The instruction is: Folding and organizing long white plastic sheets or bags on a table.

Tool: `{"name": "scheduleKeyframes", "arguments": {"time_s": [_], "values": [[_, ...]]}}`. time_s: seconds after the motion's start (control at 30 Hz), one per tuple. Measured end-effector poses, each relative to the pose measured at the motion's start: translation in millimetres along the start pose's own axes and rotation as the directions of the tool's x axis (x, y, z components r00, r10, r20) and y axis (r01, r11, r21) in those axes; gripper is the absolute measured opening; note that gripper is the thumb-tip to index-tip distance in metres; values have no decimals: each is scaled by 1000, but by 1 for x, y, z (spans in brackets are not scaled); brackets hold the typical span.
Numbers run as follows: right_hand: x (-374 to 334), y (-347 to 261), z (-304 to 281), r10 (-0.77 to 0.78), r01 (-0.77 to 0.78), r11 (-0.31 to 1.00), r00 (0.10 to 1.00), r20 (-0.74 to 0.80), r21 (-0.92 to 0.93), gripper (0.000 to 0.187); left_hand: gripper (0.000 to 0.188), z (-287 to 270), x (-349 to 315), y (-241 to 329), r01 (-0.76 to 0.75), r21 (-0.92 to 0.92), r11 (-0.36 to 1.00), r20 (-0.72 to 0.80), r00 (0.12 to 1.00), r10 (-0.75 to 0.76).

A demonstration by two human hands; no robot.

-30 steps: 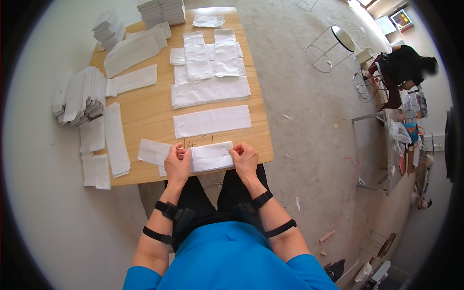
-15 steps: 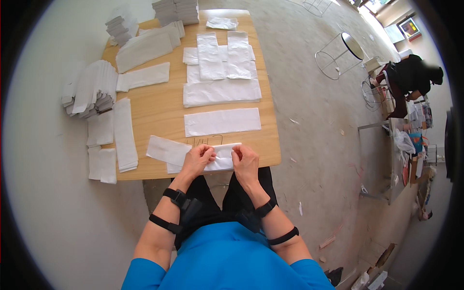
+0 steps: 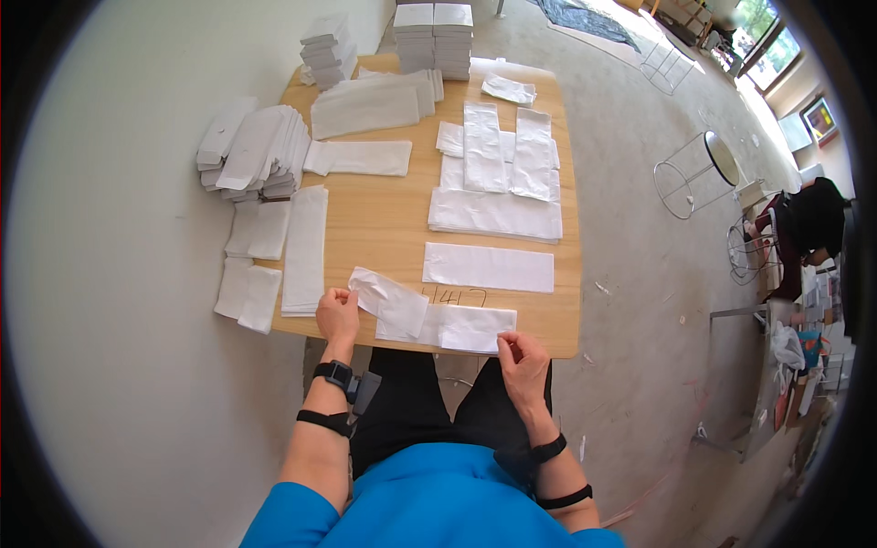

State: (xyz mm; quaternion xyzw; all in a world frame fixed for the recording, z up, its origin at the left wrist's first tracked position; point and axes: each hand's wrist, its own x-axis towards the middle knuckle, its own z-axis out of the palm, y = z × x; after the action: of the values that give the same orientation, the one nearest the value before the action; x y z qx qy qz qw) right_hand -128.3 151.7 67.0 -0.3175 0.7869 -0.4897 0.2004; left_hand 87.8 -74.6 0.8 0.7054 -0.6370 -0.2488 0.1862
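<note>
Along the table's near edge lies a folded white paper piece (image 3: 479, 329), flat on the wood. A second white paper strip (image 3: 389, 301) slants across its left end, slightly creased and raised. My left hand (image 3: 338, 316) is closed, thumb and finger pinching the left end of the slanted strip. At the lower right corner of the folded piece, my right hand (image 3: 523, 367) is closed in a pinch on the edge. Just beyond them is a flat white paper strip (image 3: 489, 268).
Paper stacks (image 3: 260, 151) crowd the left edge of the wooden table (image 3: 370, 210); taller stacks (image 3: 434, 41) stand at the back. Layered papers (image 3: 493, 215) lie at the right. A stool (image 3: 722, 160) and a seated person (image 3: 804, 224) are off to the right.
My hands, close together over the folded paper before, have moved apart: the left to the slanted strip's left end, the right to the folded piece's corner. The whole view has shifted.
</note>
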Motion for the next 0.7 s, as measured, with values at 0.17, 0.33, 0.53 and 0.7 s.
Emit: {"name": "scheduleKeyframes", "arguments": {"time_s": [0.17, 0.33, 0.53, 0.7], "values": [[-13, -23, 22, 48, -81, 939, 993, 106, 333, 23, 15, -24, -67, 70, -163, -460, 873, 118, 963, 242], [5, -32, 22, 327, -442, 665, 897, 298, 602, 23, 13, -28, -158, 114, -533, -580, 616, 253, 601, 758], [13, 39, -30, 398, -370, 746, 914, 74, 553, 16, 61, -25, -121, 67, -786, -187, 589, 215, 552, 806], [13, 61, -41, 416, -373, 765, 908, 39, 524, 16, 81, -1, -105, 41, -843, -43, 537, 447, 464, 765]]}}
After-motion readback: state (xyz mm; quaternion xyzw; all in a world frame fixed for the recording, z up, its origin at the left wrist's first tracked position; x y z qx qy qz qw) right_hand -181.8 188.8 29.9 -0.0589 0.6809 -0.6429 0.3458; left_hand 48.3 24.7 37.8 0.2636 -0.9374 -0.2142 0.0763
